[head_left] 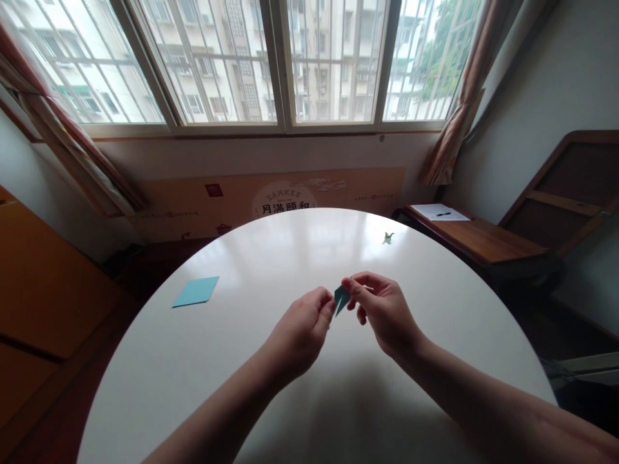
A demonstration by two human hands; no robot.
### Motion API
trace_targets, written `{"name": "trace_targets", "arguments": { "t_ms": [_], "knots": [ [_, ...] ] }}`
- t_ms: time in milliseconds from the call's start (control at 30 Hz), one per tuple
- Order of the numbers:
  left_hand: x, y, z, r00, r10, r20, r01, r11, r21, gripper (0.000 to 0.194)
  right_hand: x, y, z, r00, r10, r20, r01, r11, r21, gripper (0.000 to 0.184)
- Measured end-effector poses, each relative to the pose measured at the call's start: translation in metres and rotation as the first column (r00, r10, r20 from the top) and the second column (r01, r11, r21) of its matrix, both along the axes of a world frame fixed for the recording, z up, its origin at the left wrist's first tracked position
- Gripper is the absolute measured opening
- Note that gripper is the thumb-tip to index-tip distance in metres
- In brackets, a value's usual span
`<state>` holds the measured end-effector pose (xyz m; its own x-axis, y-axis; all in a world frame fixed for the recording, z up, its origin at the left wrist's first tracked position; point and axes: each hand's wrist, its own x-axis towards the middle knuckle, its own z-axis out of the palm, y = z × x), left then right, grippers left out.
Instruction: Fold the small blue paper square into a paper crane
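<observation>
A small folded piece of teal paper [341,299] is held between my two hands above the white table. My left hand [307,322] pinches its left edge between thumb and curled fingers. On the other side, my right hand [382,303] grips the upper right part with thumb and forefinger, its other fingers bent below. The fingers cover part of the paper, so its full shape is hidden. Far to the left lies a flat teal paper sheet [197,292]. A small green folded paper figure [388,238] rests near the far right edge of the table.
The round white table [271,258] fills the middle. Beyond its right edge, a wooden chair [512,238] carries a white paper [438,212] with a pen [443,214] on it. A printed cardboard panel [232,193] stands below the window, and an orange-brown cabinet [43,290] is at the left.
</observation>
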<state>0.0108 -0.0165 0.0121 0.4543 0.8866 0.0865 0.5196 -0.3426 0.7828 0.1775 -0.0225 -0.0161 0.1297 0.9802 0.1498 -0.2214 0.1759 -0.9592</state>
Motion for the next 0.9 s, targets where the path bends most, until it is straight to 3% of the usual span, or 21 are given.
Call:
{"name": "trace_targets", "arguments": {
  "t_ms": [300,433,533,633,900],
  "knots": [
    [-0.008,0.006,-0.003,0.993,-0.028,-0.112,0.03,0.999,0.018,0.026,0.004,0.007,-0.003,0.996,-0.086,-0.015,0.085,0.995,-0.057,0.039],
    [-0.011,0.015,0.0,0.999,0.047,0.01,-0.048,0.995,0.088,0.025,0.003,0.009,-0.004,0.997,0.05,0.062,-0.043,0.993,-0.11,0.041],
    [-0.012,0.018,-0.001,0.994,0.006,0.11,0.001,0.998,-0.069,0.027,-0.001,0.009,-0.007,0.99,0.111,0.082,-0.101,0.988,-0.117,0.04],
    [-0.01,0.019,-0.004,0.981,0.059,0.183,-0.009,0.964,-0.264,0.03,-0.005,0.006,-0.006,0.984,0.16,0.081,-0.149,0.981,-0.123,0.041],
    [-0.01,0.018,-0.009,0.923,0.228,0.31,-0.094,0.915,-0.393,0.037,-0.01,0.001,-0.003,0.978,0.206,0.023,-0.199,0.965,-0.168,0.041]
  ]
}}
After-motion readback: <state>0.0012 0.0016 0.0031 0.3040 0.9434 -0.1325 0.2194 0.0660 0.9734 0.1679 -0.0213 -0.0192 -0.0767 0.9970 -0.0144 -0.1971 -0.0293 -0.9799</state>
